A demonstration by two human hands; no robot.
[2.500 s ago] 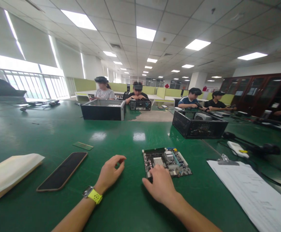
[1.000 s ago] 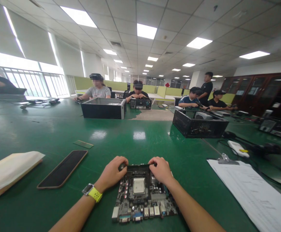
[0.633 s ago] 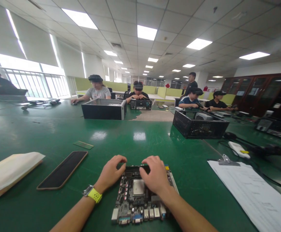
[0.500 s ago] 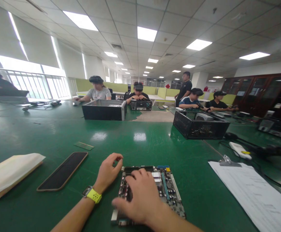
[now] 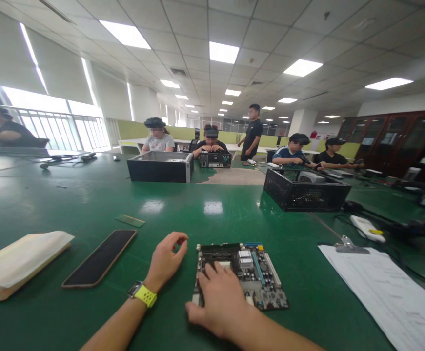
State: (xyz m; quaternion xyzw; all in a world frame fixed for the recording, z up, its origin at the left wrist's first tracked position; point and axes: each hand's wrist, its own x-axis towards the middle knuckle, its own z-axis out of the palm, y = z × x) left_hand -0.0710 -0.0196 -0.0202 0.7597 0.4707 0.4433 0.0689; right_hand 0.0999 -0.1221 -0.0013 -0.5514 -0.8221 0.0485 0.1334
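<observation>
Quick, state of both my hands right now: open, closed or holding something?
Left hand: open, loosely curled, nothing visible in it, left of the motherboard.
Right hand: open, spread over the motherboard; can't tell how firmly it touches.

Glossy smooth tabletop (image 5: 183, 204), motherboard (image 5: 249, 274) rough with metal and plastic parts, matt paper packet (image 5: 24, 258), shiny metal clip (image 5: 348, 245)

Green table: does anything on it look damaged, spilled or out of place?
Yes. Left of the right-hand computer case, a beige patch breaks the green tabletop. Its left edge is ragged, as if the covering had torn away. I see no spill. The right hand hides part of the circuit board.
</observation>
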